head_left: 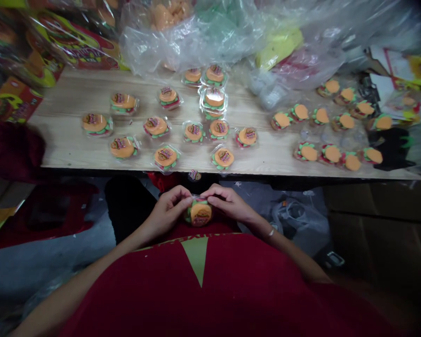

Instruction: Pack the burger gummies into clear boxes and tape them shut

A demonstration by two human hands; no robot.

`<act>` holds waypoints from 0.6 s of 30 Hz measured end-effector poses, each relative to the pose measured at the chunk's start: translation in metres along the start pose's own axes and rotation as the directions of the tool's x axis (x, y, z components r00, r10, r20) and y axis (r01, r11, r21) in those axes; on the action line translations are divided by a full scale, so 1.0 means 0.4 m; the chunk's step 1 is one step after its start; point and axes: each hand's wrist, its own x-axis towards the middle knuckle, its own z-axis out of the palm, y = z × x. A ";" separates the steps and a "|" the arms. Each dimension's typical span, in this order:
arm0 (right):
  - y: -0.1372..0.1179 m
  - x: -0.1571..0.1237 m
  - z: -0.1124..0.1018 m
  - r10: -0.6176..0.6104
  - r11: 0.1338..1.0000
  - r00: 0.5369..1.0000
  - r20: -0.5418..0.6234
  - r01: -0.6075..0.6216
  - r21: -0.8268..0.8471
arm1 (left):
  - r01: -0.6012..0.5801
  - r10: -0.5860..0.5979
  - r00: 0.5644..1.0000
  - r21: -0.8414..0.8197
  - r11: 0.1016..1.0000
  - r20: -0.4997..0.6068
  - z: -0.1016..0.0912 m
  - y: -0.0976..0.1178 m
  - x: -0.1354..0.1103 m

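— What fills the table [73, 93]?

— Clear packs [165, 157], each closed over a burger-shaped sweet with a printed label, lie scattered across the left and middle. To the right, bare burgers [332, 153] sit in loose rows without lids. Behind them, plastic bags [196, 32] hold orange, green and yellow pieces.

— And the one in hand?

— The pack [199, 213] is held below the table's near edge, above a red shirt. It shows an orange bun, a green frill and a label. The left hand [168, 210] and right hand [228, 203] pinch it from either side, fingertips narrow on its upper rim; whether the lid is shut is hard to make out.

— The setting?

— Pale wood tabletop, printed cartons [56, 42] at left, a dim cluttered floor beneath.
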 end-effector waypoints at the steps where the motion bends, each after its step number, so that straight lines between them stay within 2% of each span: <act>1: 0.006 -0.007 -0.003 0.049 0.997 0.999 -0.013 -0.048 0.054 | 0.018 -0.019 1.000 -0.018 1.000 -0.015 -0.002 -0.003 0.003; 3: 0.017 -0.018 -0.001 0.141 0.976 0.989 -0.043 -0.132 0.171 | 0.057 -0.058 0.998 -0.050 0.997 -0.023 -0.005 -0.005 0.007; 5: 0.021 -0.021 0.007 0.177 0.961 0.982 -0.069 -0.157 0.228 | 0.075 -0.076 0.997 -0.083 0.994 -0.006 -0.006 -0.001 0.009; 11: 0.004 -0.002 0.033 0.128 0.974 0.986 -0.106 -0.105 0.200 | 0.169 -0.158 0.981 -0.094 0.981 0.114 -0.004 0.015 0.014; 16: -0.004 -0.008 0.042 0.165 0.962 0.982 -0.089 -0.141 0.233 | 0.204 -0.195 0.978 -0.152 0.967 0.074 -0.006 -0.011 0.006; 18: -0.004 -0.014 0.043 0.180 0.954 0.980 -0.085 -0.153 0.257 | 0.180 -0.175 0.984 -0.170 0.969 0.041 -0.008 -0.018 -0.001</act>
